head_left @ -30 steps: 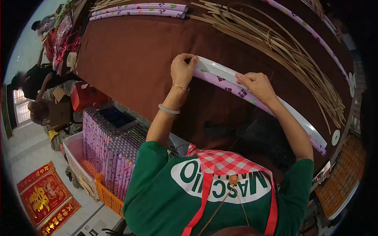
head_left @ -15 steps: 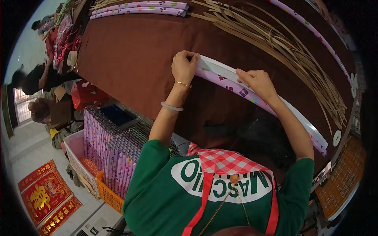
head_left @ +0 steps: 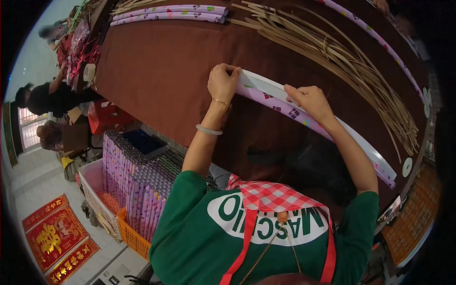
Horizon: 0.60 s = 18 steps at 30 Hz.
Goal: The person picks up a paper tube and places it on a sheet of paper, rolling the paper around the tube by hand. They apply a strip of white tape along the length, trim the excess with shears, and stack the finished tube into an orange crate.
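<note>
A long strip of purple patterned wrapping paper [head_left: 285,110], with its white underside [head_left: 266,85] turned up along the far edge, stretches across the table in front of me. My left hand [head_left: 223,81], with a gold bracelet and a pale bangle on the wrist, pinches its left end between thumb and fingers. Farther along the strip, my right hand [head_left: 309,100] grips the white edge with thumb on top. The paper looks partly rolled or folded lengthwise; what lies inside it, if anything, is hidden. Under my right forearm, the strip runs on to the table's right side.
Split bamboo strips [head_left: 327,47] lie in a bundle beyond my hands. Finished-looking purple tubes [head_left: 171,15] rest at the far left, and another tube [head_left: 375,38] at the far right. A tape roll [head_left: 407,167] sits near the right edge. Crates [head_left: 135,240] of purple tubes stand below left.
Both hands keep their hold on the paper and have barely moved. The camera view has shifted very slightly.
</note>
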Each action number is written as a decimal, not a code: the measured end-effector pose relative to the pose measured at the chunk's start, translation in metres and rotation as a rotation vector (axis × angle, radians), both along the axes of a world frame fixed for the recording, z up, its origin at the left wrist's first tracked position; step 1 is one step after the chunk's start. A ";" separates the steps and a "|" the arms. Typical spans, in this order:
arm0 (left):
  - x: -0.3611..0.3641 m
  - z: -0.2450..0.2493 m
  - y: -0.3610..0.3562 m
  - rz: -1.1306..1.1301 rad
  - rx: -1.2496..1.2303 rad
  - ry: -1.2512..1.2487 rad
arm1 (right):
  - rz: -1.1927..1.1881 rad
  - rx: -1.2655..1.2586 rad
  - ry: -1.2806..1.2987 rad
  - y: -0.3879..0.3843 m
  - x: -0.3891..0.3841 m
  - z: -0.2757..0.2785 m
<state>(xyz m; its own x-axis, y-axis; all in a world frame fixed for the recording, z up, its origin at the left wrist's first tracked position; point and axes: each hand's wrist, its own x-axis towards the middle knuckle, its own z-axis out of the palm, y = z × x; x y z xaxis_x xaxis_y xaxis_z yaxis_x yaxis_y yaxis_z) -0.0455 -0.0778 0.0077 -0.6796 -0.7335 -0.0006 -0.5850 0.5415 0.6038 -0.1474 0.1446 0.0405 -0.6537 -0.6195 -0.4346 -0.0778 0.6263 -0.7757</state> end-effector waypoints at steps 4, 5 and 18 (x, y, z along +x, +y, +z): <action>-0.002 0.006 0.002 0.012 0.001 -0.038 | 0.008 0.019 -0.027 -0.001 -0.003 0.002; -0.003 0.006 0.002 0.012 0.006 -0.042 | 0.007 0.018 -0.025 -0.002 -0.004 0.004; -0.005 0.003 -0.001 -0.015 0.001 -0.040 | 0.012 0.032 0.011 0.041 -0.006 0.026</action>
<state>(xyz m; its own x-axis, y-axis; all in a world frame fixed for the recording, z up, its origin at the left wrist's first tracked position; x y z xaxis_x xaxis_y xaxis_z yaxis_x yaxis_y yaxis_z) -0.0502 -0.0793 0.0111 -0.6903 -0.7230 -0.0286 -0.6001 0.5500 0.5809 -0.1532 0.1852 0.0660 -0.6514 -0.6127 -0.4475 -0.0935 0.6501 -0.7540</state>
